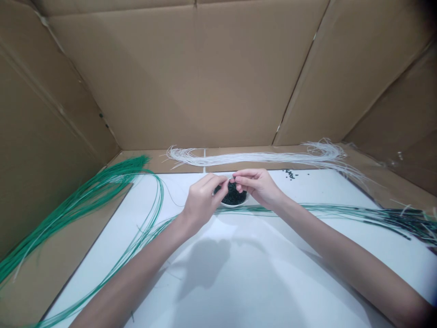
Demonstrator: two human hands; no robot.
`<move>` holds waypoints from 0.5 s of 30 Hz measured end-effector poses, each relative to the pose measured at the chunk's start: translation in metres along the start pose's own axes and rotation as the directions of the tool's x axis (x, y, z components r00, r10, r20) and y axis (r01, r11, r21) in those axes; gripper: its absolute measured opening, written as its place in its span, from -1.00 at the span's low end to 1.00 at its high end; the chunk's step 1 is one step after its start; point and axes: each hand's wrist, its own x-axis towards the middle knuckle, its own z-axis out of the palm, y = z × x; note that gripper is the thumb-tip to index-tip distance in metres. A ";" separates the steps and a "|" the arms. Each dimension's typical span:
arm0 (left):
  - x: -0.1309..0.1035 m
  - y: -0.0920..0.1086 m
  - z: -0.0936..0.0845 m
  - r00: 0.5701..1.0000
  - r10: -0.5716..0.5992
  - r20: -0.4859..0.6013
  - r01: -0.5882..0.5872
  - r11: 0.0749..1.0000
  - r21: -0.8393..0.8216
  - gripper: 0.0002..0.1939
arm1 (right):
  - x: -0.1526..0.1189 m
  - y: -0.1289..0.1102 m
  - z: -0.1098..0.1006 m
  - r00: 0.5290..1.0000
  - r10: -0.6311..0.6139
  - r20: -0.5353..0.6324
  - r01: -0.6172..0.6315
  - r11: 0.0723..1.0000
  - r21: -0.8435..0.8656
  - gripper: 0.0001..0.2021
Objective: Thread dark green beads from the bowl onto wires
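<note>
A white bowl of small black beads stands near the middle of the white board. Above its left rim is my left hand, thumb and forefinger pinched together. My right hand comes in from the other side, also in a pinch, its fingertips close to those of the left. Whatever lies between the fingertips is too small to make out. Close in front of the bowl, green strands run across the board below both hands.
A bundle of green strands lies at the left, and white strands stretch along the back. Loose black beads lie right of the bowl. Strands with dark threaded lengths are at far right. Cardboard walls enclose the board.
</note>
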 end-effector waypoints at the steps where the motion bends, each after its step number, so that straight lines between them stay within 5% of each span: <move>1: 0.000 0.000 0.000 1.000 -0.001 0.000 0.001 1.000 0.000 -0.92 | 0.000 0.000 0.000 1.000 -0.001 0.003 0.001 1.000 0.000 -0.88; 15: -0.002 -0.003 0.001 1.000 0.003 0.026 -0.003 1.000 0.021 -0.91 | 0.000 0.000 0.000 1.000 -0.005 -0.017 0.005 0.999 -0.039 -0.86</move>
